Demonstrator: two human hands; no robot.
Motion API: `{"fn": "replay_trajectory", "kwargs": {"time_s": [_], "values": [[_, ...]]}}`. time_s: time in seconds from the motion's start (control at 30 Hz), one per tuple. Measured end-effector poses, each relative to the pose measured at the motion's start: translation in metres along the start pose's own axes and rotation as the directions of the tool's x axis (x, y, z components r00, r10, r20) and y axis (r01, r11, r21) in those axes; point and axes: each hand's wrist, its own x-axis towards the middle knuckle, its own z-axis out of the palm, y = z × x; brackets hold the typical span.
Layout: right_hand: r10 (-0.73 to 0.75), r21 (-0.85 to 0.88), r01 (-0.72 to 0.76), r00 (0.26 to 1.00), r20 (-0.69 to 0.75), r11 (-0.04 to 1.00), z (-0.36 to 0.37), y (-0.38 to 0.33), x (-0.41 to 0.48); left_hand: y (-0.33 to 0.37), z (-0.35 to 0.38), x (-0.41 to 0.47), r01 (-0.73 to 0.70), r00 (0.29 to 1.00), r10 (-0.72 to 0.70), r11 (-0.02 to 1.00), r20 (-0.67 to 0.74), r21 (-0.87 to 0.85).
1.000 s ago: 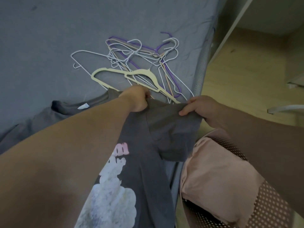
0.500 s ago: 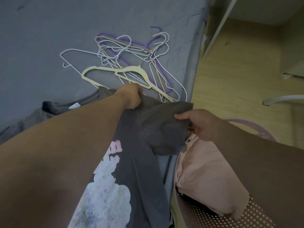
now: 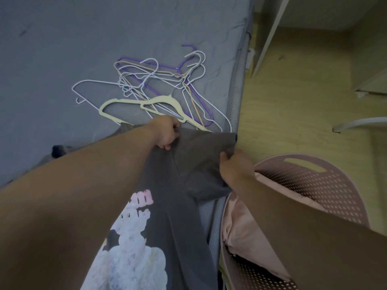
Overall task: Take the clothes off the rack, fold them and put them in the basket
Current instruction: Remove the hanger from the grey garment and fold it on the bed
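Grey bedding [image 3: 62,49] covered the mattress across the upper left, with pale wood floor [image 3: 303,91] running along its right edge. A grey T-shirt [image 3: 184,216] lay spread on the bedding, its white and pink cartoon print [image 3: 134,248] facing up. The left hand [image 3: 166,132] gripped the shirt at the shoulder, where the sleeve [image 3: 201,160] joined the body, its fingers curled into the cloth. The right hand [image 3: 236,168] pinched the sleeve's outer hem, thumb on top and fingers tucked beneath, so the sleeve stretched between the two grips at the mattress edge. Just beyond the left hand's knuckles lay a cream hanger [image 3: 161,100], and past it a tangle of white, purple and peach wire hangers [image 3: 159,80] rested on the bedding. Below the right hand and wrist, on the floor against the side of the bed, stood a pink perforated basket [image 3: 326,191]. A folded pink garment [image 3: 245,227] sat inside it, partly hidden under the right forearm.
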Motion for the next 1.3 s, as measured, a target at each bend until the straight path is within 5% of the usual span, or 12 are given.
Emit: {"fn": "replay_trajectory", "kwargs": {"time_s": [0.2, 0.33, 0.47, 0.57, 0.77, 0.93, 1.13, 1.3], "values": [[-0.264, -0.106, 0.25, 0.952, -0.154, 0.962, -0.005, -0.016, -0.016, 0.002, 0.0, -0.002, 0.024, 1.0, -0.023, 0.996, 0.007, -0.084], [-0.247, -0.188, 0.216, 0.956, -0.159, 0.958, -0.003, -0.023, -0.027, -0.005, 0.007, -0.007, 0.006, 0.999, -0.015, 0.972, -0.037, -0.234], [-0.214, -0.25, 0.169, 0.962, -0.167, 0.953, 0.0, -0.02, -0.051, -0.029, 0.008, -0.026, -0.096, 0.954, -0.041, 0.898, -0.298, -0.429], [-0.2, -0.278, 0.141, 0.959, -0.199, 0.95, 0.003, -0.03, -0.072, -0.068, 0.003, -0.044, -0.112, 0.89, -0.082, 0.915, -0.449, -0.388], [-0.427, -0.593, 0.297, 0.9, -0.088, 0.749, 0.061, -0.072, -0.115, -0.138, 0.006, -0.08, -0.14, 0.904, 0.079, 0.983, -0.421, -0.117], [-0.127, -0.566, 0.304, 0.935, 0.331, 0.767, 0.136, -0.098, -0.13, -0.212, 0.012, -0.104, -0.082, 0.885, 0.01, 0.987, -0.465, -0.136], [-0.054, -0.771, 0.091, 0.996, 0.073, 0.63, 0.173, -0.103, -0.153, -0.295, 0.024, -0.132, -0.007, 0.878, -0.041, 0.995, -0.478, -0.098], [0.09, -0.729, -0.005, 0.993, 0.078, 0.684, 0.188, -0.081, -0.143, -0.313, 0.029, -0.138, 0.028, 0.882, -0.087, 0.991, -0.463, -0.133]]}}
